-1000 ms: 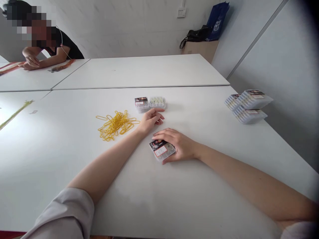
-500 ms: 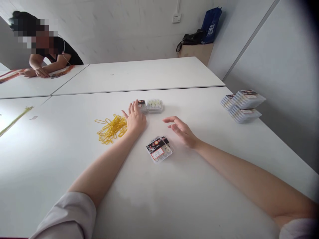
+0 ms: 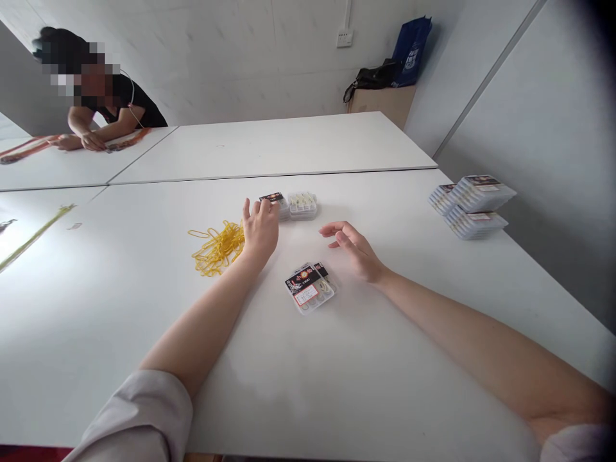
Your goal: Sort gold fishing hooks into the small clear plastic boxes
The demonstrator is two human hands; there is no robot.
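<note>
My left hand (image 3: pixel 261 232) is beside the right edge of a pile of yellow rubber bands (image 3: pixel 219 250), palm down with fingers bent and apart. Its fingertips reach the near side of a small clear plastic box with a black label (image 3: pixel 272 197); whether they touch it I cannot tell. The thumb is hidden. Right of that box stands a clear compartment box with pale contents (image 3: pixel 302 203). My right hand (image 3: pixel 355 250) hovers open and loosely curved, nothing in it. Between my forearms lie two overlapping clear boxes with black labels (image 3: pixel 310 290), ring-like pieces showing inside.
Several clear boxes are stacked (image 3: pixel 474 205) at the table's right edge. At the far left table a person (image 3: pixel 115 106) leans over reddish strands. A yellow-green bundle (image 3: pixel 38 236) lies at left. Beyond the table are a carton (image 3: pixel 382 104), black bag and blue bag (image 3: pixel 411 51).
My left hand has shifted slightly down, its fingers more bent and the thumb out of sight. More of the labelled box behind it shows. My right hand has barely moved.
</note>
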